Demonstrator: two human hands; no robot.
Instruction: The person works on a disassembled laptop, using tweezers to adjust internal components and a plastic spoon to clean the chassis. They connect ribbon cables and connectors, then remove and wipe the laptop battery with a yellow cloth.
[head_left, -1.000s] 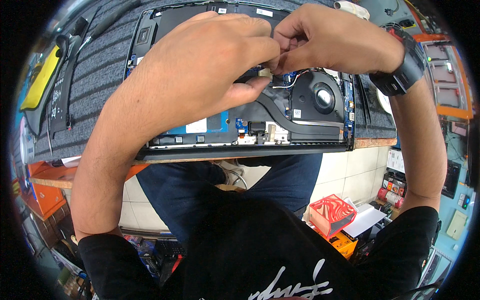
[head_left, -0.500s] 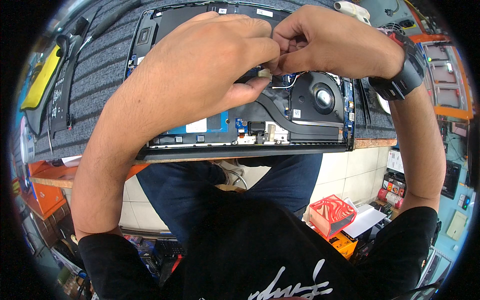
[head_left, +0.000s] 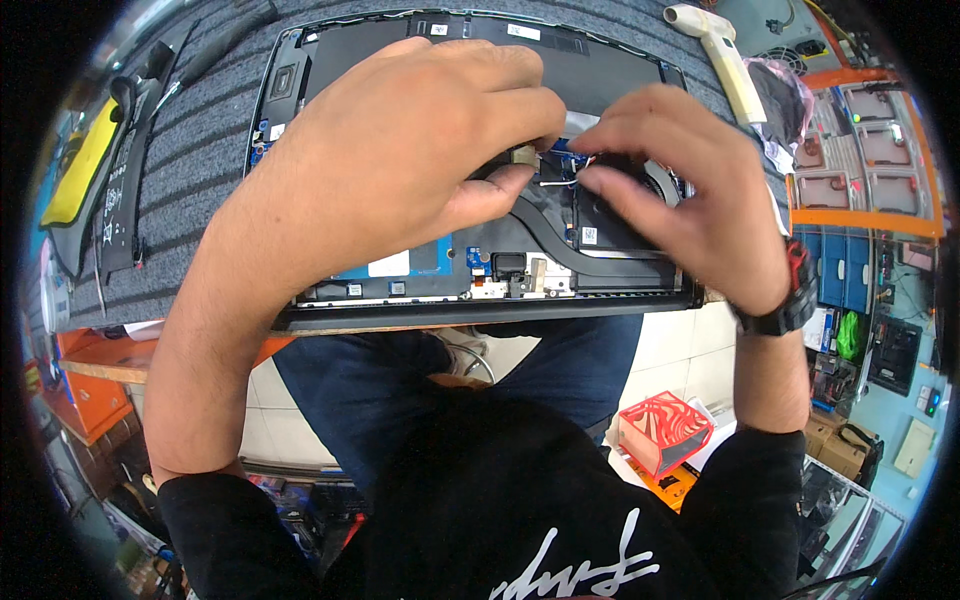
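Note:
An opened laptop chassis (head_left: 610, 296) lies before me, its black inner parts bare. My left hand (head_left: 420, 130) is curled over its middle, thumb and fingers bent together. A small beige piece (head_left: 524, 156) shows between thumb and forefinger; whether they grip it is hidden. Over the round cooling fan (head_left: 605, 222) hovers my right hand (head_left: 680, 180), slightly blurred, thumb and fingers apart with nothing seen between them. Beside its thumb tip runs a thin white cable (head_left: 557, 184). A black heat pipe (head_left: 545, 232) curves below the hands, and a blue board (head_left: 430, 258) shows partly under my left wrist.
The laptop rests on a grey ribbed mat (head_left: 190, 190). Left of it lie a black battery pack (head_left: 125, 215) and a yellow-and-black pouch (head_left: 80, 165). A cream hot-air tool (head_left: 735, 75) lies at the far right. A red patterned box (head_left: 665, 432) is below the table.
My right hand has parted its pinched fingers and moved right and down, from beside my left fingers to over the fan. My left hand has barely moved; the laptop appears slightly shifted.

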